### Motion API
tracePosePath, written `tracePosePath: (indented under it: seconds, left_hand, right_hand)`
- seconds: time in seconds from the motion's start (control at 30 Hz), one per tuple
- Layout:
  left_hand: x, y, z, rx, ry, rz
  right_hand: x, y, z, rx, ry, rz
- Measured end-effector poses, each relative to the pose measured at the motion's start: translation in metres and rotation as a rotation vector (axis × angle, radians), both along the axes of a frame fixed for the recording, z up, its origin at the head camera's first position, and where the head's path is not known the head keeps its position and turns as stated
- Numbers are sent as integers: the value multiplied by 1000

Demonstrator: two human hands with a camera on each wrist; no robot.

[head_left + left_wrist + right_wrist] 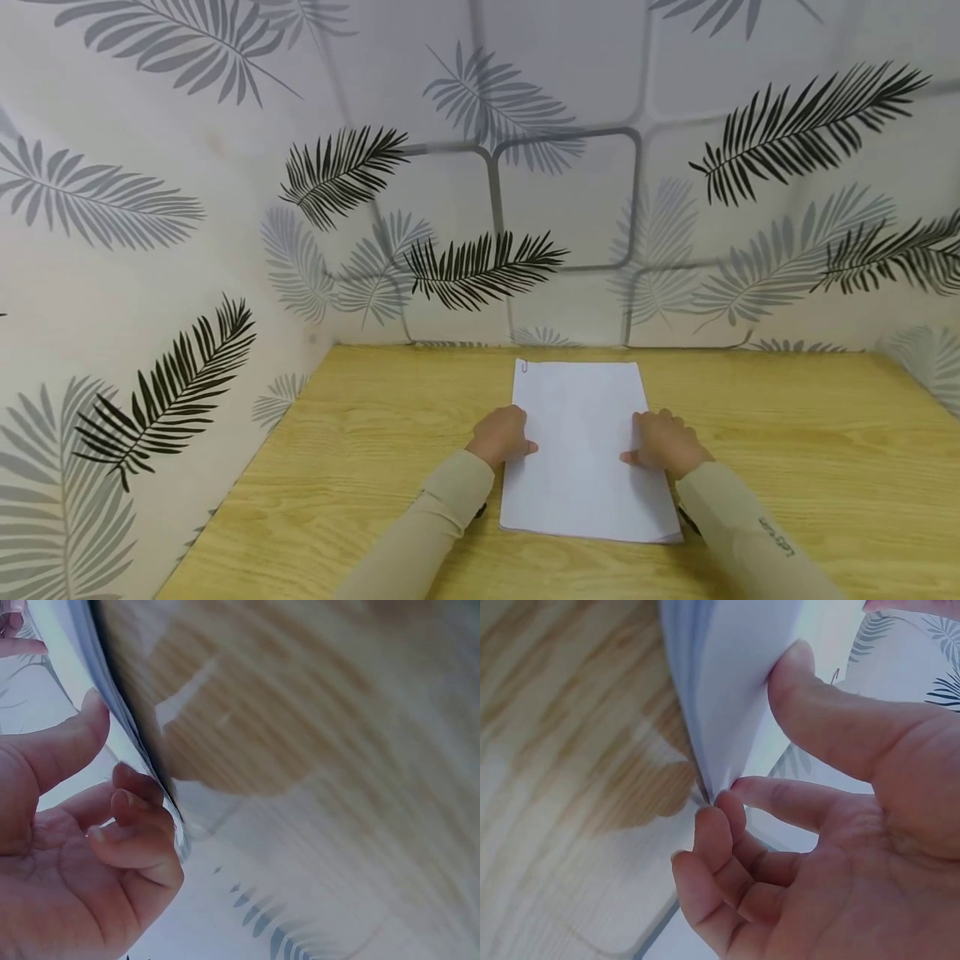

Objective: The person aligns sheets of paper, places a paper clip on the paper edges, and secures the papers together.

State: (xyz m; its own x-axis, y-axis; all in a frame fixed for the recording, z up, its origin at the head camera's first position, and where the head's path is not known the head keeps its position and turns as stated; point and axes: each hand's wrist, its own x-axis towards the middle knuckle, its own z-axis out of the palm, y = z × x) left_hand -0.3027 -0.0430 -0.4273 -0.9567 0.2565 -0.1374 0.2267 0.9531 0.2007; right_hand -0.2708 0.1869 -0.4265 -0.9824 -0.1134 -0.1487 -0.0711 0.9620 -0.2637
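A thin stack of white paper sheets (577, 467) lies before me on the wooden table, with a small paper clip (524, 367) at its far left corner. My left hand (501, 435) grips the left edge, thumb on the top sheet and the other fingers curled at the side. On the opposite edge, my right hand (669, 443) holds the stack the same way. The right wrist view shows the layered page edges (720, 697) beside the thumb. In the left wrist view, the stack's side (126, 742) runs between thumb and curled fingertips.
The wood-grain table (345, 467) reaches back to a wall covering (562, 200) printed with grey and black feathery leaves. A similar covering (97, 275) rises along the table's left edge. Dark straps show under both sleeve cuffs.
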Motion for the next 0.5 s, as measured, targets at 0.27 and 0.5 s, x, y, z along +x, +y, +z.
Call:
tracePosePath:
  seconds: [0.27,0.5]
  left_hand:
    - [2,2,1,39,0,-17]
    - [-1,1,0,98,-14,-1]
  right_hand:
    - [0,1,7,-53,-39,-8]
    - [2,-2,9,-57,-48,-13]
